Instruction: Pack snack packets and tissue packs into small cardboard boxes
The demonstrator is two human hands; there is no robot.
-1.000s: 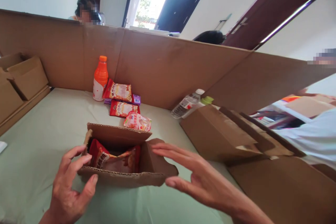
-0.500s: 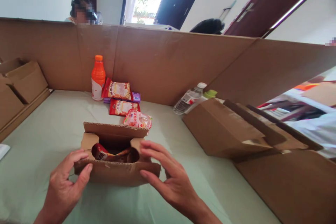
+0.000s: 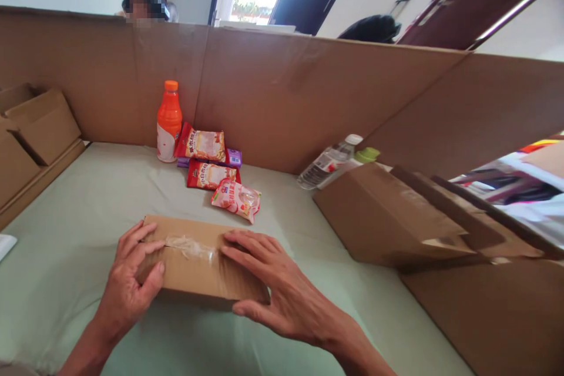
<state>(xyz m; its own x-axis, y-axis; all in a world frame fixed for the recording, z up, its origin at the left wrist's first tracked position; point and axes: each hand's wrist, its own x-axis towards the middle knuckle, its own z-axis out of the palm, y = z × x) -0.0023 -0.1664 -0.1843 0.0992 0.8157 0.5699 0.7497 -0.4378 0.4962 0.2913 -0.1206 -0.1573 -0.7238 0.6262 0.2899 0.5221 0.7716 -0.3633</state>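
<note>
Pressing flat, the right hand (image 3: 282,294) lies open on the top of the box (image 3: 194,273), fingers spread, grasping nothing. The left hand (image 3: 127,282) clasps the box's near left corner, fingers over the top, thumb on the front face.

Head view:
- The box sits on the green cloth (image 3: 88,200), lower centre of the frame.
- Its flaps are down and level. A scrap of old tape (image 3: 187,247) crosses the seam. No fresh tape shows.
- Three snack packs (image 3: 237,198) lie outside it, just behind.
- An orange bottle (image 3: 169,123) stands at the cardboard wall (image 3: 286,100), centre left.
- A larger carton (image 3: 388,217) lies open at right, apart from the hands.

Judgement: closing looks done; sealing does not. The contents cannot be seen.
</note>
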